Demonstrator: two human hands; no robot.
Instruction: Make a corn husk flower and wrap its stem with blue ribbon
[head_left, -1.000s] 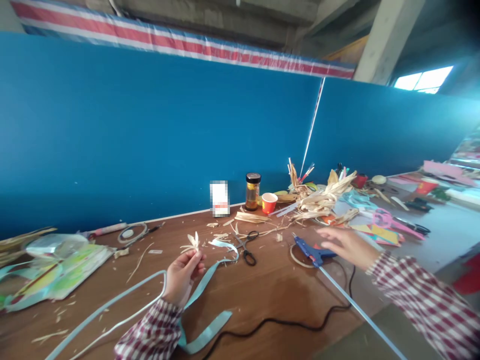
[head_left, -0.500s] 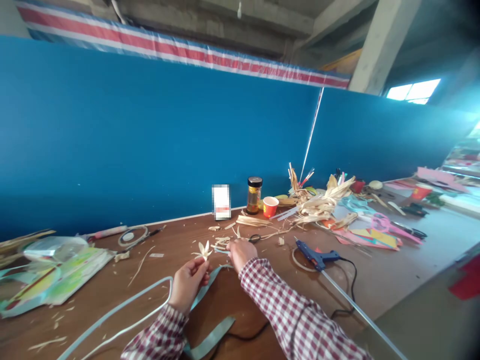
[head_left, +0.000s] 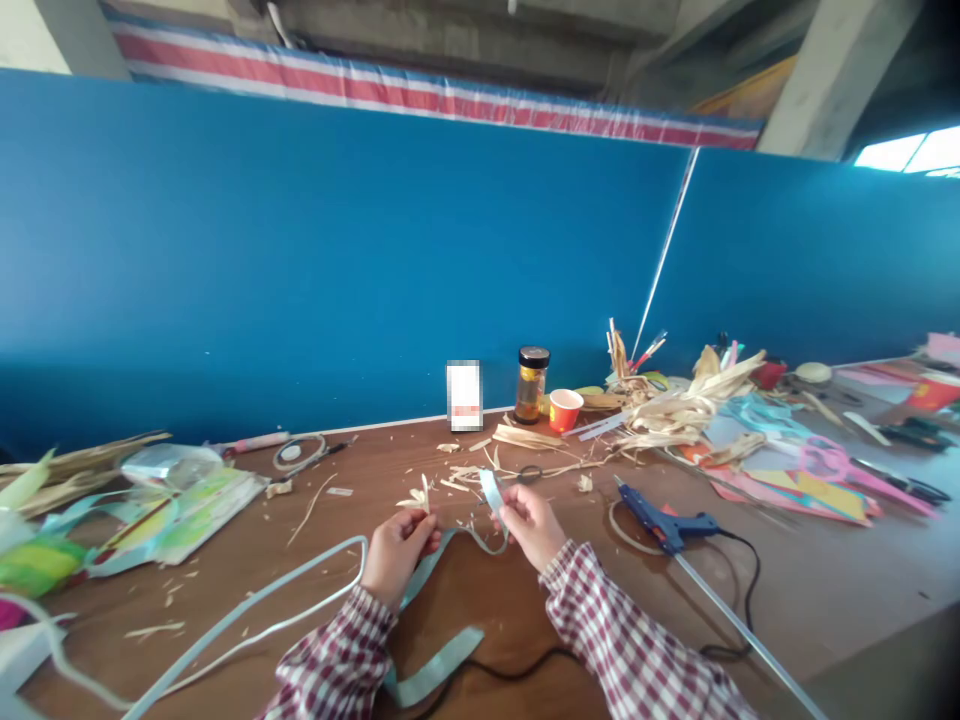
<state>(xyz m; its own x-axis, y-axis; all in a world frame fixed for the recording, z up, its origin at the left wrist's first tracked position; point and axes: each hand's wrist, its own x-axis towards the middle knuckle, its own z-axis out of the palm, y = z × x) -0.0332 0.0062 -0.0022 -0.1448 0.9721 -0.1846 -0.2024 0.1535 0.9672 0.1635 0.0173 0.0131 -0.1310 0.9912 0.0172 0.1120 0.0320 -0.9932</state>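
Note:
Between thumb and fingers, my left hand (head_left: 399,556) pinches a small cream flower (head_left: 418,497) with pointed petals, its stem hidden in the grip. To its right, my right hand (head_left: 531,524) holds the end of a pale blue ribbon (head_left: 491,492) just above the table. The ribbon runs in a curl from there towards my left hand, and a wider length of pale blue ribbon (head_left: 439,668) lies between my forearms. Beyond the hands are cream scraps (head_left: 456,484) and black-handled scissors (head_left: 530,473), partly seen.
A blue glue gun (head_left: 667,520) with a cable lies right of my right arm. Further back stand a red paper cup (head_left: 565,411) and a lidded jar (head_left: 532,385). Dried husks (head_left: 675,410) and pink scissors (head_left: 847,470) are at right. A bent pale tube (head_left: 255,600) lies at left.
My right hand has lifted the ribbon's end off the table and drawn it back to the right. The flower in my left hand has tilted. The view has turned slightly left.

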